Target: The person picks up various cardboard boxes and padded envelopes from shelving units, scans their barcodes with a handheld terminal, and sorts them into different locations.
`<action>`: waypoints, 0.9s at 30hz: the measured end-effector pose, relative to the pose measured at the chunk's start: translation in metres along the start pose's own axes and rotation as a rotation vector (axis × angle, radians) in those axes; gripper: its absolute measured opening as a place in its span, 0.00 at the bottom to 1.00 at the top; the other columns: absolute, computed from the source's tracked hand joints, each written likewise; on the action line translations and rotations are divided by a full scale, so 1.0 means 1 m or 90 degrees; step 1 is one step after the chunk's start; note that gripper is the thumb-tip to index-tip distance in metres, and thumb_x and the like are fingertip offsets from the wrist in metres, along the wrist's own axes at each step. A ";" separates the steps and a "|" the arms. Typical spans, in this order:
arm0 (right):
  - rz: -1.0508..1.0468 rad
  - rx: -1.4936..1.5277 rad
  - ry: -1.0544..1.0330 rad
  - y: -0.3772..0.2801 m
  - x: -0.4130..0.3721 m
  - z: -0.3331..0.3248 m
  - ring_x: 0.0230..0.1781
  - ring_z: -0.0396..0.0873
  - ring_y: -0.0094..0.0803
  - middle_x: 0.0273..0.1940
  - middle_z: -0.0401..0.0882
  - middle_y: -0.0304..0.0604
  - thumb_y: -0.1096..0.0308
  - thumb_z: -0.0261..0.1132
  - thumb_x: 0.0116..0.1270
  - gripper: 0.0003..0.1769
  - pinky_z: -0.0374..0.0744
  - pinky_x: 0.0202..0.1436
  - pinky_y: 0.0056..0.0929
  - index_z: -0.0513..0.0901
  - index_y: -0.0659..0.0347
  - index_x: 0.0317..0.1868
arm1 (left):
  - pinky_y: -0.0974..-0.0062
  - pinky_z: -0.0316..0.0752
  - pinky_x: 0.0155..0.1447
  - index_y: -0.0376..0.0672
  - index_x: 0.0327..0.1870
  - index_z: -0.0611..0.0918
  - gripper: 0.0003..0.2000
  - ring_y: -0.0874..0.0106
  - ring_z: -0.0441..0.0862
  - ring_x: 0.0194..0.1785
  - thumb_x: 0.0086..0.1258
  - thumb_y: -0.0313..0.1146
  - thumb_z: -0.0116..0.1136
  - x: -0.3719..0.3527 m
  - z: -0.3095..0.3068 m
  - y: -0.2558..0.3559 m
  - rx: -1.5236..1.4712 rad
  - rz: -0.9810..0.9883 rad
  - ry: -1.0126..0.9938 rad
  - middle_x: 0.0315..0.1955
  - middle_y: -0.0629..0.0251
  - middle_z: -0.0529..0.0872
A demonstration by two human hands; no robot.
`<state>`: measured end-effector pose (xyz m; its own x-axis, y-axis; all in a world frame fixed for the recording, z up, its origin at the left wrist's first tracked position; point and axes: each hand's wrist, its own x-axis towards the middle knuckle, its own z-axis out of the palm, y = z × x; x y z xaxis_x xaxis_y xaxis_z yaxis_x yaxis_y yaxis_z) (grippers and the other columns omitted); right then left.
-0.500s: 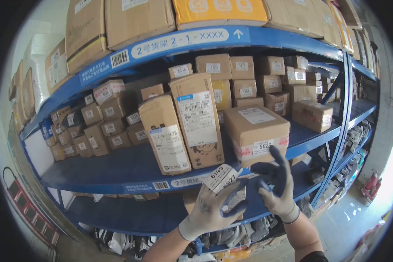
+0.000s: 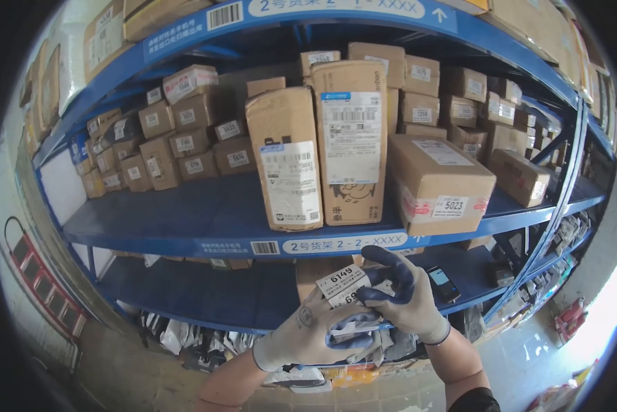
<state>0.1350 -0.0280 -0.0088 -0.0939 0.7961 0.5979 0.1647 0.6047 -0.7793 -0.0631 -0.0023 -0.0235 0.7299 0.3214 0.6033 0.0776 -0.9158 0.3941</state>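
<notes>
Both hands wear pale work gloves with dark blue fingers. My left hand [image 2: 322, 328], low in the centre, has white printed labels [image 2: 344, 283] held at its fingers; the top one reads 6149. My right hand [image 2: 406, 292] meets the labels from the right, its thumb and index finger at their edge; the exact contact is partly hidden. Above the hands, two upright cartons, a narrow one [image 2: 284, 161] and a taller one [image 2: 350, 141], stand side by side on the blue shelf. To their right sits a box [image 2: 437, 184] labelled 5023.
The blue shelf rail [image 2: 240, 245] runs just above the hands. Many small boxes [image 2: 192, 110] stand stacked at the left and back. A phone [image 2: 443, 283] lies on the lower shelf, right of my right hand. Bagged parcels [image 2: 185, 335] fill the bottom; a red ladder [image 2: 48, 281] leans left.
My right hand has moved left onto the labels by my left hand. The view has shifted, so the shelf sits higher in the picture and the phone is visible.
</notes>
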 end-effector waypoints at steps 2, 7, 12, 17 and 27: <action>-0.013 -0.014 0.017 0.003 -0.001 0.005 0.44 0.87 0.36 0.49 0.86 0.48 0.56 0.78 0.58 0.34 0.86 0.50 0.31 0.79 0.67 0.60 | 0.58 0.73 0.62 0.48 0.64 0.77 0.29 0.59 0.77 0.60 0.62 0.36 0.74 0.000 -0.004 0.003 -0.121 0.047 0.042 0.57 0.56 0.81; -0.146 -0.071 0.025 0.020 -0.008 0.016 0.39 0.88 0.36 0.45 0.87 0.49 0.60 0.78 0.60 0.28 0.87 0.45 0.30 0.81 0.67 0.56 | 0.60 0.61 0.75 0.40 0.75 0.61 0.44 0.61 0.67 0.72 0.58 0.29 0.76 -0.017 -0.011 0.008 -0.526 -0.099 0.093 0.68 0.55 0.71; -0.245 -0.114 -0.017 0.030 -0.009 0.022 0.35 0.86 0.40 0.42 0.87 0.48 0.62 0.75 0.62 0.23 0.85 0.38 0.30 0.83 0.66 0.54 | 0.51 0.47 0.80 0.48 0.78 0.56 0.47 0.58 0.51 0.80 0.61 0.41 0.75 -0.027 -0.011 -0.002 -0.700 -0.229 0.085 0.77 0.57 0.58; -0.200 -0.068 -0.027 0.027 -0.008 0.025 0.34 0.86 0.38 0.39 0.88 0.47 0.56 0.73 0.63 0.22 0.84 0.40 0.31 0.85 0.68 0.47 | 0.53 0.56 0.78 0.43 0.77 0.59 0.48 0.57 0.62 0.76 0.60 0.55 0.72 -0.029 -0.016 -0.001 -0.571 -0.204 0.080 0.74 0.55 0.65; -0.181 -0.019 0.037 0.022 -0.010 0.035 0.22 0.78 0.29 0.26 0.84 0.42 0.44 0.71 0.63 0.27 0.76 0.28 0.27 0.85 0.65 0.35 | 0.58 0.51 0.80 0.43 0.77 0.60 0.41 0.60 0.59 0.78 0.67 0.43 0.70 -0.033 -0.019 0.001 -0.556 -0.149 0.068 0.75 0.58 0.65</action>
<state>0.1049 -0.0215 -0.0385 -0.0836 0.5909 0.8024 0.1681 0.8021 -0.5731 -0.0996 -0.0095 -0.0298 0.6897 0.5372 0.4855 -0.3584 -0.3293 0.8735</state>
